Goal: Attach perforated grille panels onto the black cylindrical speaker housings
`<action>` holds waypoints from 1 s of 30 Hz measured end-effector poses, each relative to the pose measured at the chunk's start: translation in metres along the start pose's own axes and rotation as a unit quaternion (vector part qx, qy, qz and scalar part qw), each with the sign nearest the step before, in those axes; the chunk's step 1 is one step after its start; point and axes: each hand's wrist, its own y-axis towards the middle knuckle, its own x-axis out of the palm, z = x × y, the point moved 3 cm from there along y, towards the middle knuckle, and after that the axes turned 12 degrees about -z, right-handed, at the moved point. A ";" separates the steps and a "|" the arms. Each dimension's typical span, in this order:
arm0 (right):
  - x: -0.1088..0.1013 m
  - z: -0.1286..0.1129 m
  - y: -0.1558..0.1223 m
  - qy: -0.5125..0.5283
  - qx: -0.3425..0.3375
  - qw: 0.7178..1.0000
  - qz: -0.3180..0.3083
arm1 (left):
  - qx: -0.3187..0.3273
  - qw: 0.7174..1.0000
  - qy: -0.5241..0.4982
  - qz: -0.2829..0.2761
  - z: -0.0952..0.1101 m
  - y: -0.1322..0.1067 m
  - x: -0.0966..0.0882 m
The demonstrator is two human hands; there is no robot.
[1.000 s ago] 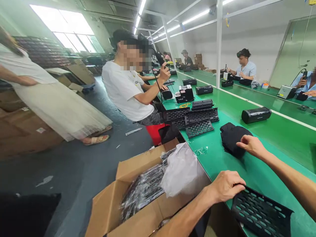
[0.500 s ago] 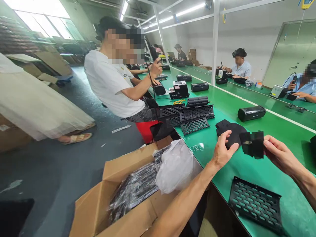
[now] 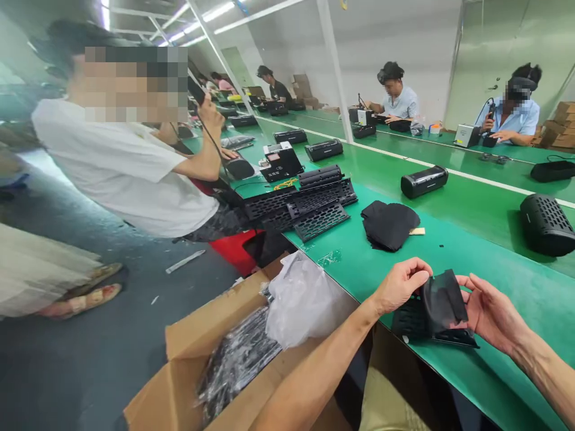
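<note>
My left hand (image 3: 401, 284) and my right hand (image 3: 490, 311) hold a black fabric piece (image 3: 442, 302) between them, just above a black perforated grille (image 3: 406, 318) lying on the green table (image 3: 471, 239). The left hand pinches the fabric's upper left edge. The right hand's fingers are spread along its right side, touching it. A stack of more black fabric pieces (image 3: 389, 224) lies farther back on the table.
Several black grilles (image 3: 305, 206) are piled at the table's left edge beside a seated person in a white shirt (image 3: 130, 173). An open cardboard box (image 3: 224, 365) with wrapped parts and a plastic bag (image 3: 303, 299) stands on the floor. Black speakers (image 3: 545, 224) (image 3: 423, 181) rest on the belt.
My hands brought the fabric piece down from mid-air onto the grille near the table edge. The camera swung right, so the people and boxes shifted left.
</note>
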 end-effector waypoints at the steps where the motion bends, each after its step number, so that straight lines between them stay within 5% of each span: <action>1: 0.002 0.001 -0.001 -0.028 0.008 1.000 0.006 | 0.004 0.999 0.044 0.000 0.004 -0.003 0.001; 3: 0.002 0.003 -0.002 -0.149 0.015 0.987 0.052 | 0.009 0.989 0.150 -0.005 0.014 -0.009 0.005; 6: -0.002 0.007 -0.002 -0.360 0.024 0.927 0.102 | 0.011 0.955 0.296 -0.020 0.028 -0.016 0.010; 10: -0.010 0.012 -0.004 -0.455 0.028 0.885 0.091 | 0.022 0.908 0.416 -0.033 0.035 -0.021 0.013; 13: -0.018 0.010 -0.009 -0.523 0.034 0.845 0.105 | -0.015 0.884 0.465 -0.044 0.027 -0.018 0.014; 20: -0.030 0.006 -0.020 -0.670 0.081 0.720 0.161 | -0.085 0.774 0.627 -0.027 -0.008 -0.012 0.012; 25: -0.042 -0.001 -0.029 -0.700 0.073 0.682 0.202 | -0.050 0.802 0.588 0.094 -0.016 -0.033 -0.013; 30: -0.048 0.003 -0.014 -0.722 -0.007 0.669 0.177 | -0.106 0.844 0.523 0.058 -0.032 -0.045 -0.028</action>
